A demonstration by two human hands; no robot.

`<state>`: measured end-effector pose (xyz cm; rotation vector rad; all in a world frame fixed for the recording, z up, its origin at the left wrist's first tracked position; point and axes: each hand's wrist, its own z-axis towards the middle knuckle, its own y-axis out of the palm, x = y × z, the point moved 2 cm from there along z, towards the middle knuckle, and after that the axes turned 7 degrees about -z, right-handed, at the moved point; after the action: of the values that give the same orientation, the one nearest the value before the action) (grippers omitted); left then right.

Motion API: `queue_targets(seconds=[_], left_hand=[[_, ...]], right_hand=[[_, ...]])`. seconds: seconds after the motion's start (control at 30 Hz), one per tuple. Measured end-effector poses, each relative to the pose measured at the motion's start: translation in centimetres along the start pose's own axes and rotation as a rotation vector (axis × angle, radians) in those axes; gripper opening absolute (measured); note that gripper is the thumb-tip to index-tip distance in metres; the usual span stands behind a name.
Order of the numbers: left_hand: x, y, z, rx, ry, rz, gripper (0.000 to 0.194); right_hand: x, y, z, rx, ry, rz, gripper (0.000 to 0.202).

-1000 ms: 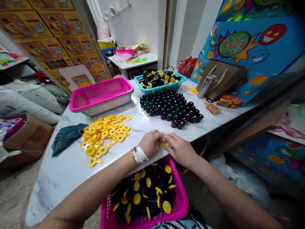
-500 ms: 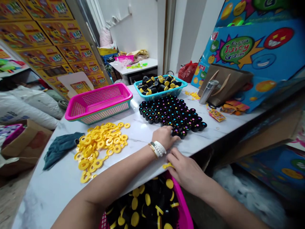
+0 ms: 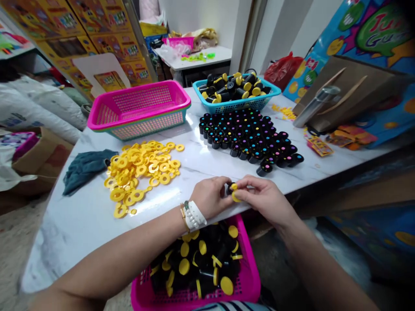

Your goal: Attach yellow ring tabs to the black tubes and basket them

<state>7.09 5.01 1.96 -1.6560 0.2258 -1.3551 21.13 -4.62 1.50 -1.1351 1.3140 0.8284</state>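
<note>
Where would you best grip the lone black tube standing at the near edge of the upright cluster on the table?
Probably by its round side wall, pinched from above with fingers on the near and right sides. That black tube stands upright at the corner of the cluster of tubes, so those sides look open, while neighbours crowd its far side. Its pink-dotted top is too small to hold.

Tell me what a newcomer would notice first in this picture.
The heap of flat yellow plastic rings on the white marble table stands out at left. Right of it stands a dense block of small black plastic cylinders with coloured dots. At the near edge, the left hand and right hand meet over one small black-and-yellow piece.
</note>
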Motion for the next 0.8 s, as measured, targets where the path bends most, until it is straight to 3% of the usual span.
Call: queue_targets(seconds=[0.17, 0.5, 0.67, 0.8], left_hand=[[-0.2, 0.3, 0.3, -0.009, 0.028, -0.021, 0.028], [-0.4, 0.5, 0.1, -0.009, 0.041, -0.001, 0.036], [-0.3, 0.4, 0.1, -0.01, 0.033, 0.022, 0.031], [-0.3, 0.4, 0.2, -0.022, 0.045, 0.043, 0.026]], right_hand=[[1.0, 0.0, 1.5, 0.12, 0.021, -0.096, 0.025], [-0.7, -1.0, 1.7, -0.128, 0.08, -0.129, 0.037], [0.2, -1.0, 1.7, 0.045, 0.127, 0.037, 0.02], [0.7, -0.3, 1.6, 0.067, 0.212, 0.166, 0.022]])
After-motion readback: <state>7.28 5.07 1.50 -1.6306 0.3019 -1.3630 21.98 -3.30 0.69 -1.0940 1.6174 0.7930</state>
